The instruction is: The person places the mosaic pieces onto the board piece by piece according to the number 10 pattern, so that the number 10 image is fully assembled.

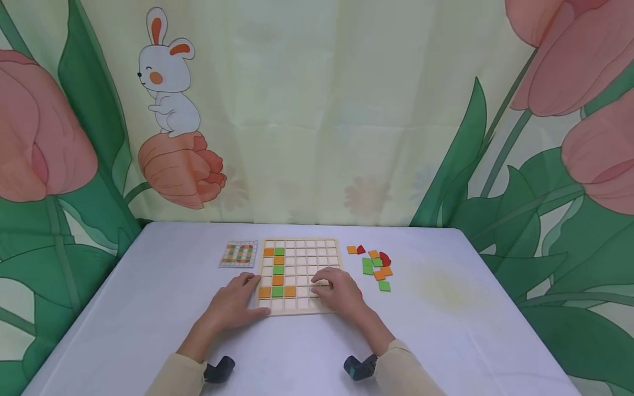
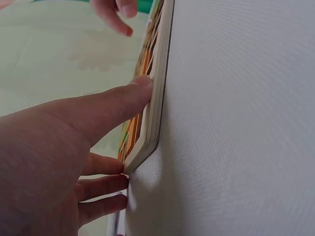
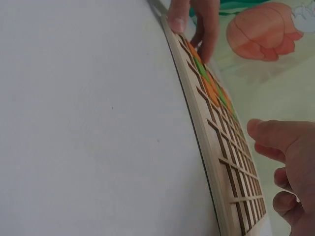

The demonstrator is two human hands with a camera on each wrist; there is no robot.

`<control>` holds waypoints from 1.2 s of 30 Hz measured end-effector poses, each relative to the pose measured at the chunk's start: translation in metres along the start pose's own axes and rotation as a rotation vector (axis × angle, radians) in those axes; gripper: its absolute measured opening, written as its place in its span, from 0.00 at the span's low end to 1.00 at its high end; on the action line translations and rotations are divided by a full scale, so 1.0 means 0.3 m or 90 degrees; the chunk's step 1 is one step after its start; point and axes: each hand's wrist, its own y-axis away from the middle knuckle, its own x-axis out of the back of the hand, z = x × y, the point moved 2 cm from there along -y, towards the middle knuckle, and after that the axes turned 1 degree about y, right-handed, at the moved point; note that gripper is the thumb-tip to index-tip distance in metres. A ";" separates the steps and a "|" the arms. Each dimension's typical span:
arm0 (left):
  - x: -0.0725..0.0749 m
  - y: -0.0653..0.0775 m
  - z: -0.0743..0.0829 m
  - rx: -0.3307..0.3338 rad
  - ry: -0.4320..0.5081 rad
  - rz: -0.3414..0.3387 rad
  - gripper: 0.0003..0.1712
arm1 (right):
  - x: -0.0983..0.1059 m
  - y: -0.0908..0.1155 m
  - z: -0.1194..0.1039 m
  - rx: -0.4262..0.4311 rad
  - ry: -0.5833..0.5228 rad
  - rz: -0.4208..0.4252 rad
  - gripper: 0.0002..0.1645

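A wooden grid board (image 1: 317, 252) lies on the table, with several orange and green square tiles set in its left columns. My left hand (image 1: 233, 302) is at the board's near left corner. Its thumb (image 2: 142, 83) rests on the near rim while the other fingers lie along the left side. Over the right part of the grid hovers my right hand (image 1: 339, 291), fingers loosely bent and thumb apart from the index finger. Nothing shows between those fingertips in the right wrist view, where the hand (image 3: 295, 162) stands above the bare cells.
A small pattern card (image 1: 239, 254) lies left of the board. To the right are loose green tiles (image 1: 384, 286), orange tiles (image 1: 351, 249) and red curved pieces (image 1: 384, 259). One red piece (image 1: 360, 294) is partly hidden by my right hand. A printed curtain hangs behind the table.
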 end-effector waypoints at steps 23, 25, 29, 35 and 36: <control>0.018 0.008 -0.020 -0.019 -0.002 0.009 0.49 | 0.123 0.089 0.158 -0.143 0.064 0.009 0.15; 0.017 0.007 -0.018 -0.020 -0.003 0.010 0.49 | 0.127 0.093 0.166 -0.147 0.072 0.009 0.15; 0.012 0.003 -0.014 -0.021 0.004 0.009 0.49 | 0.137 0.105 0.180 -0.158 0.088 0.001 0.15; 0.006 0.000 -0.009 -0.023 0.003 0.008 0.49 | 0.155 0.124 0.201 -0.165 0.092 -0.006 0.16; 0.006 0.000 -0.010 -0.023 0.003 0.008 0.49 | 0.157 0.125 0.204 -0.167 0.092 -0.004 0.16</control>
